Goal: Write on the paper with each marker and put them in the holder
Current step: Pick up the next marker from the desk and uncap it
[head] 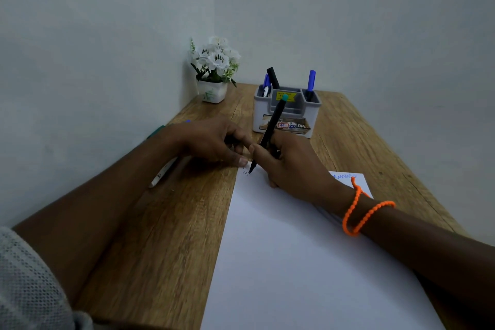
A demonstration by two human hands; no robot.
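A slim black marker [269,134] with a teal end stood tilted over the far left corner of a white sheet of paper [294,262], its tip touching the sheet beside a small black zigzag [246,173]. The right hand [292,166] pinched the lower barrel between thumb and fingers, just above the tip. The marker looked light, stiff and smooth, so a grip low on the barrel seemed best for control while writing, and a hold nearer the middle would probably suit dropping it into a slot. The left hand [214,143] rested on the table at the paper's corner, fingers loosely curled, thumb tip pressing near the edge; whether it held a cap could not be told. A blue scribble [343,176] marked the far right corner of the sheet. Beyond the hands stood a grey holder [286,115] with one black and two blue markers upright in its side compartments. A white pen [164,170] lay on the wooden table [160,236] under the left forearm. A pot of white flowers [214,69] sat in the far corner. An orange beaded band [361,211] circled the right wrist.
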